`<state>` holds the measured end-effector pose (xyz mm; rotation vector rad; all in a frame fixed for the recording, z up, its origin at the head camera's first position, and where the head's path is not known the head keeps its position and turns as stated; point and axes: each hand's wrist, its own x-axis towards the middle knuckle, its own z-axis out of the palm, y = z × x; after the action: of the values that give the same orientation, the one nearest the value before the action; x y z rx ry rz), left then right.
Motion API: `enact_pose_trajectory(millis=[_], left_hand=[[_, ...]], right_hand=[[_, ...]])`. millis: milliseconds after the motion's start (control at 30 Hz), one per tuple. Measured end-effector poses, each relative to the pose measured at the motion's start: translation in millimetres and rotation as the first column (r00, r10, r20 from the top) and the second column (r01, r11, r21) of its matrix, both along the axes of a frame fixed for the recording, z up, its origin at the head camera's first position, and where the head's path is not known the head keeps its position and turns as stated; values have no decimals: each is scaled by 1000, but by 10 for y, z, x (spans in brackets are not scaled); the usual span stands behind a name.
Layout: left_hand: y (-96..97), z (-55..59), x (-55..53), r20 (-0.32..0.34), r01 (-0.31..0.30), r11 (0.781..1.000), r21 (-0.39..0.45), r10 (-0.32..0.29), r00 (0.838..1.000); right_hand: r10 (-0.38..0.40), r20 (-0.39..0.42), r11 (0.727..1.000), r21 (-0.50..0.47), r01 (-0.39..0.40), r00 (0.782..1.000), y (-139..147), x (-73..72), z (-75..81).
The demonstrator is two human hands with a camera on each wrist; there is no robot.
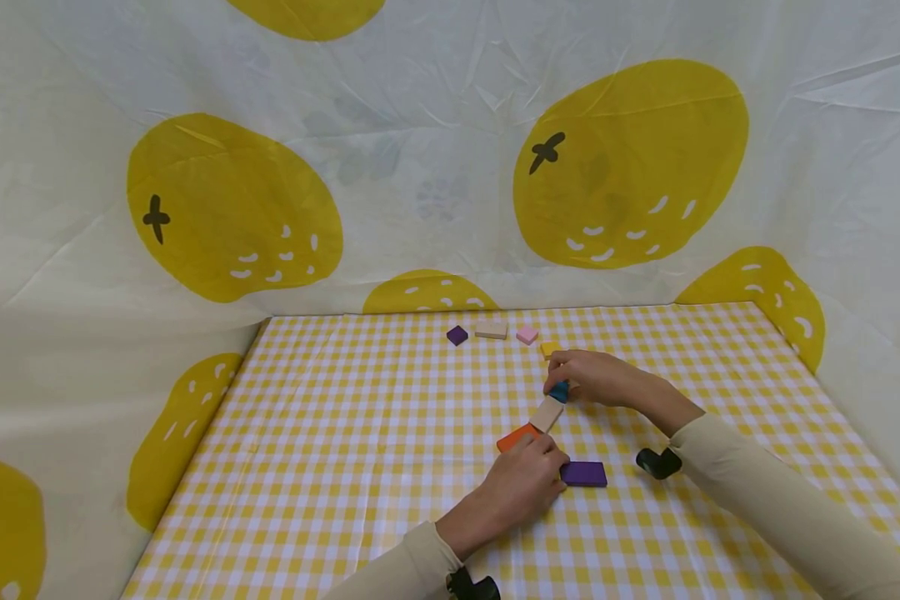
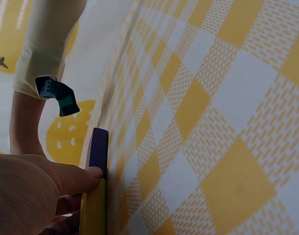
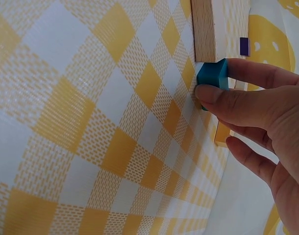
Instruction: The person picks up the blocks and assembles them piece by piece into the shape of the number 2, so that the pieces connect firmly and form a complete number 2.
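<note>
A: So, where is the blue block (image 3: 213,72)?

B: On the worktop (image 1: 330,467), at the end of the wood block (image 1: 547,414), between it and the far yellow block (image 1: 547,347). The right hand (image 1: 596,379) pinches it between thumb and index finger.

A: And the left hand (image 1: 513,483)?

B: Its fingers curl round the near yellow block (image 2: 94,208), the thumb tip at the seam with the purple block (image 1: 585,474). I can't tell whether it grips the purple one too; part of the hold is hidden.

A: How would you do this step well?

B: To my eye it's about fitting blocks end to end, so I'd keep the blue block flat and ease it along until its side meets the wood squarely. A hard push could knock the wood askew, and the orange block (image 1: 514,438) with it.

A: Anything else to watch?

B: The right hand's lower fingers: one tip comes near the far yellow block and might nudge it. On the left, light, level pressure should keep that seam straight. Then lift both hands straight up, fingers parting first, so nothing drags.
</note>
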<state>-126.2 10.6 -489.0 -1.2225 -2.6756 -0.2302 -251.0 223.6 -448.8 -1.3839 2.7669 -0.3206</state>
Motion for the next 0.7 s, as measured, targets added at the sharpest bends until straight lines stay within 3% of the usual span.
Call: enact_pose_trajectory(millis=[700], left_hand=[[-4, 12, -8, 8, 15, 1000, -6, -15, 1000]], right_hand=[[21, 23, 1000, 1, -21, 1000, 9, -26, 14]])
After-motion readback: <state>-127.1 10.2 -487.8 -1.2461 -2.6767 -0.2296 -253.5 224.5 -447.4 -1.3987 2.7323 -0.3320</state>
